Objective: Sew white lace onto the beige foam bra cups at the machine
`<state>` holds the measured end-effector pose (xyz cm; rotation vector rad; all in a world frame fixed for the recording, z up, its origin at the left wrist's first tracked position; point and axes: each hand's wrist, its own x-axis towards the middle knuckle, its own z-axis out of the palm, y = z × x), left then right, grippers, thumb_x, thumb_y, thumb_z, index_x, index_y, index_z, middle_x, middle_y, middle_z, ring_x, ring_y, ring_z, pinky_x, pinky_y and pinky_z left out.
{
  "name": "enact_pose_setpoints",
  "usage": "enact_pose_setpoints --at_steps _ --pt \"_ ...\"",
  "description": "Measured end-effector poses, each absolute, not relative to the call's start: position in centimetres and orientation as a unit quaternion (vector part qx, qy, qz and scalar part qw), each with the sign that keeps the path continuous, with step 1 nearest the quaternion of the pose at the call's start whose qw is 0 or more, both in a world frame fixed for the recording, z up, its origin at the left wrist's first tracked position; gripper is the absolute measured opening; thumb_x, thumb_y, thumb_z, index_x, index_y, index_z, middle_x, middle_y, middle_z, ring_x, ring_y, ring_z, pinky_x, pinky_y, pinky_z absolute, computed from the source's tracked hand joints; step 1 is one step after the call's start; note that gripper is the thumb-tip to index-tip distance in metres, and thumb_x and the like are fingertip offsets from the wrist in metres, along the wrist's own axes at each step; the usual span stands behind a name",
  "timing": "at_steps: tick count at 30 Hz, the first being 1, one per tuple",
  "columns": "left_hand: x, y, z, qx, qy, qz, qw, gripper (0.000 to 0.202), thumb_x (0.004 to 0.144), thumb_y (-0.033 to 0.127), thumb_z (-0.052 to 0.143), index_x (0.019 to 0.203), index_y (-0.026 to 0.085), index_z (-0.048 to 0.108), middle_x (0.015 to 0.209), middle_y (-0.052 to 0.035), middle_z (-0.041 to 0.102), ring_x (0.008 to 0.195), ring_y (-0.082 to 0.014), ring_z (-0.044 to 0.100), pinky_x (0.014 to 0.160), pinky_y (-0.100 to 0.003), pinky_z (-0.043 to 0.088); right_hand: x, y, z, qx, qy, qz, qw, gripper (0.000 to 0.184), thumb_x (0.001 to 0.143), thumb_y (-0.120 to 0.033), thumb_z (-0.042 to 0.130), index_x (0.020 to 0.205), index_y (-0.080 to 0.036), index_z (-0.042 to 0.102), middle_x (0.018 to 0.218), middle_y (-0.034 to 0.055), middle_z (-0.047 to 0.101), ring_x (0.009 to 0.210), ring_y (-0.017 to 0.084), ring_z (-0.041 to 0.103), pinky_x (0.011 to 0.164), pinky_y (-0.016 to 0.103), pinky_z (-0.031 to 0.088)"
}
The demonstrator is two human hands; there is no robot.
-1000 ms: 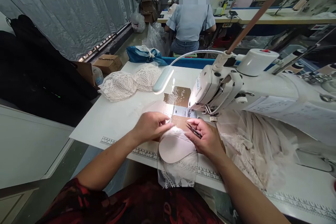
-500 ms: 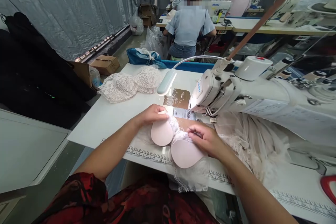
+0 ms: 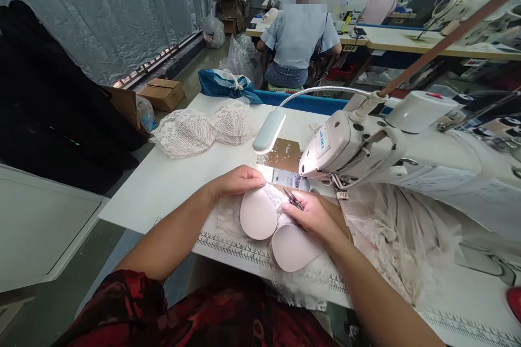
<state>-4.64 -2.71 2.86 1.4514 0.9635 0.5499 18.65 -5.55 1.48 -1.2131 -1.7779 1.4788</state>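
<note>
A pale pink bra (image 3: 259,216) with two moulded cups and white lace lies across the front of the sewing table. My left hand (image 3: 240,180) pinches the top edge of its left cup between thumb and fingers. Dark metal thread snips (image 3: 293,199) are in my right hand (image 3: 313,214), their blades pointing up and left over the lace between the cups. I cannot tell whether the blades touch the lace. Sheer lace fabric (image 3: 301,295) hangs from the bra over the table's front edge.
Just beyond my hands stands a white sewing machine (image 3: 342,143) with a lamp (image 3: 269,130). Another lace bra (image 3: 187,133) lies at the back left. Sheer fabric (image 3: 391,233) is heaped at the right. A co-worker (image 3: 299,32) sits ahead.
The snips now show clearly in my right hand, which has come closer to my left. The cups have shifted slightly towards me. My view has turned a little.
</note>
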Motion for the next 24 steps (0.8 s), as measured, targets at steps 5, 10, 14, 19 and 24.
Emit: enact_pose_setpoints --at_steps 5,10,14,19,24 --pt "-3.6 -2.8 2.6 0.720 0.415 0.271 0.485 0.031 0.077 0.036 0.066 0.100 0.017 0.064 0.105 -0.0053 0.064 0.096 -0.0190 0.058 0.082 -0.027 0.043 18.8 -5.5 1.8 -0.431 -0.643 0.567 0.280 0.023 0.082 -0.040 0.059 0.080 -0.017 0.061 0.077 0.0018 0.062 0.073 0.018 0.054 0.068 0.029 0.044" --pt "-1.8 -3.2 2.1 0.753 0.387 0.250 0.470 0.034 0.074 0.042 0.070 0.095 0.016 0.064 0.089 -0.0027 0.062 0.080 -0.0154 0.055 0.070 -0.024 0.042 18.8 -5.8 2.0 -0.424 -0.658 0.549 0.294 0.021 0.085 -0.038 0.056 0.086 -0.017 0.061 0.085 0.0032 0.063 0.079 0.018 0.056 0.072 0.029 0.044" --pt "-1.6 -3.0 1.7 0.721 0.358 0.205 0.557 0.031 0.081 0.043 0.062 0.075 0.013 0.062 0.069 0.0012 0.054 0.064 -0.0100 0.046 0.057 -0.021 0.033 19.1 -5.9 1.3 -0.457 -0.650 0.531 0.294 0.026 0.085 -0.041 0.059 0.097 -0.018 0.061 0.088 0.0040 0.065 0.081 0.018 0.058 0.072 0.029 0.046" --pt "-1.9 -2.9 1.8 0.666 0.361 0.179 0.628 0.025 0.077 0.037 0.067 0.081 0.013 0.068 0.074 -0.0004 0.058 0.066 -0.0107 0.049 0.058 -0.021 0.036 19.8 -5.7 0.8 -0.447 -0.651 0.539 0.293 0.036 0.087 -0.048 0.054 0.106 -0.019 0.061 0.089 0.0040 0.065 0.076 0.016 0.059 0.070 0.029 0.047" --pt "-1.9 -3.0 2.1 0.622 0.360 0.185 0.671 0.021 0.076 0.034 0.069 0.078 0.013 0.071 0.072 -0.0014 0.061 0.067 -0.0111 0.051 0.060 -0.021 0.038 20.5 -5.3 1.4 -0.442 -0.692 0.508 0.261 0.040 0.089 -0.049 0.049 0.109 -0.019 0.065 0.087 0.0063 0.068 0.071 0.017 0.061 0.068 0.033 0.050"
